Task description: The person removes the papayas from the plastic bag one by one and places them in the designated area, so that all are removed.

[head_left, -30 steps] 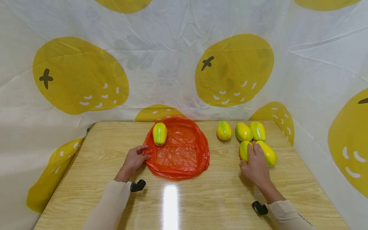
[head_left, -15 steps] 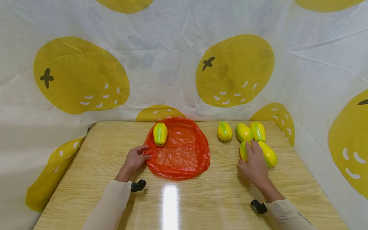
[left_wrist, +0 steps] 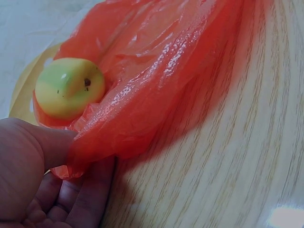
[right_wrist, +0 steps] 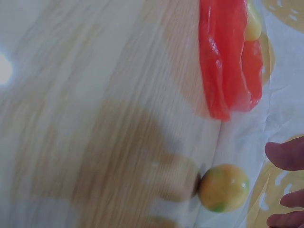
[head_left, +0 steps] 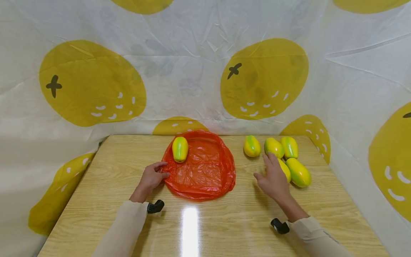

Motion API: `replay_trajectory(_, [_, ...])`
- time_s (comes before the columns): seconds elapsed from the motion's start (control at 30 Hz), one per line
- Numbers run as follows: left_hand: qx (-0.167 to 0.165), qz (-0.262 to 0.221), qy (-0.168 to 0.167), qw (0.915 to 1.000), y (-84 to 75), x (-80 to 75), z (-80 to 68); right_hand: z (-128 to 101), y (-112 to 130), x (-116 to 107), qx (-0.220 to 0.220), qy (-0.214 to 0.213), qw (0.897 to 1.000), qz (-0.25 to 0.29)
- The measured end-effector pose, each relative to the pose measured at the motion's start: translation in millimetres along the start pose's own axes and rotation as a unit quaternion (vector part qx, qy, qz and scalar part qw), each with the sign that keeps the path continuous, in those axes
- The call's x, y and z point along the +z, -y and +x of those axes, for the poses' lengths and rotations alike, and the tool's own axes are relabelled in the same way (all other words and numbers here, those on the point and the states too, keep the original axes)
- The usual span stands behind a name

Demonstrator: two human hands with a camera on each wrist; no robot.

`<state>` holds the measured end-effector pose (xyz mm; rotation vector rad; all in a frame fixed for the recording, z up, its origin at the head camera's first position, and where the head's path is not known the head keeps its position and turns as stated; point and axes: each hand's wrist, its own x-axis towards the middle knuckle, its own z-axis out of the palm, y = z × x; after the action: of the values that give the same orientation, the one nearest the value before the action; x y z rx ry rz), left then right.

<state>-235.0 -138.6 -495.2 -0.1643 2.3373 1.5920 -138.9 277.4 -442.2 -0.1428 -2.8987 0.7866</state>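
Mangoes: five lie right of the red bag (head_left: 202,169), one (head_left: 179,149) on it. Left hand (head_left: 151,178) pinches its edge; right hand (head_left: 273,178), fingers spread, hovers by the nearest mango (head_left: 284,170).

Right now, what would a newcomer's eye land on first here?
The orange-red plastic bag spread at the middle of the wooden table, with one yellow-green papaya on its far left part. The left hand pinches the bag's near left edge. On the right lies a cluster of five more papayas, with the right hand open over them, and behind it all hangs a white backdrop printed with big yellow fruit.
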Motion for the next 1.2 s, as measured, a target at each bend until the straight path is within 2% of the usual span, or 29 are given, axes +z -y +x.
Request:
replay_trajectory(0.17, [-0.001,0.002,0.0,1.0,-2.3,-1.1,-0.9,5.4,13.4,6.5,-0.004,0.015,1.0,0.013])
replay_trajectory(0.37, [0.001,0.009,-0.001,1.0,-3.1,-1.7,-1.6,13.6,29.2,16.9,-0.017,0.014,1.0,0.021])
replay_trajectory(0.53, [-0.008,0.009,-0.004,0.9999,-2.6,-1.3,-1.7,20.3,43.8,26.8,-0.02,0.018,0.999,0.043])
replay_trajectory(0.83, [-0.003,0.006,-0.004,1.0,-3.8,-1.0,-0.4,32.4,68.1,43.3,-0.01,0.05,0.995,0.087])
replay_trajectory(1.2, [-0.005,0.01,-0.007,0.9999,-2.7,-1.6,-0.9,42.6,93.8,63.0,-0.038,0.059,0.993,0.096])
